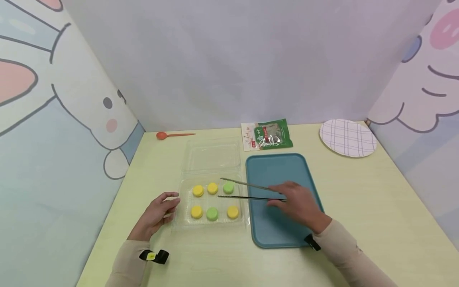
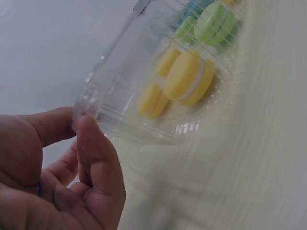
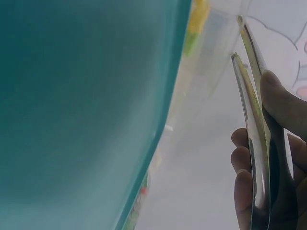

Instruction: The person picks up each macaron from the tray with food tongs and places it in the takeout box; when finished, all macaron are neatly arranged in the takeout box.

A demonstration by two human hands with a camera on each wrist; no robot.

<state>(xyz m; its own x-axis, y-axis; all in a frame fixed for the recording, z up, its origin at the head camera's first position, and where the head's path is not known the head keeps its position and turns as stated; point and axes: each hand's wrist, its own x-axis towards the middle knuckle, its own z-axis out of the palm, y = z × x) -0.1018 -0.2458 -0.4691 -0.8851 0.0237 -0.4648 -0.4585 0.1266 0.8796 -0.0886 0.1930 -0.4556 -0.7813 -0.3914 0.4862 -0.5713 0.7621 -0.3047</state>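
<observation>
A clear plastic box (image 1: 223, 225) lies with its lid (image 1: 212, 155) folded back, holding several yellow macarons (image 1: 197, 212) and two green ones. My left hand (image 1: 157, 213) is at the box's left side, and the left wrist view shows its thumb and finger pinching the rim (image 2: 79, 112). My right hand (image 1: 299, 203) grips metal tongs (image 1: 256, 186) whose arms reach left over the blue tray (image 1: 265, 239) into the box. Their tips are spread apart, above and below the green macaron (image 1: 228, 187) at the back right. Whether they touch it I cannot tell.
Along the back lie an orange-red spoon (image 1: 162, 136), a green-and-white packet (image 1: 274, 135) and a white checked plate (image 1: 348, 138) at the right. The tray stands just right of the box. Printed cloth walls (image 1: 222, 67) enclose the pale table (image 1: 391, 223) at the back and sides.
</observation>
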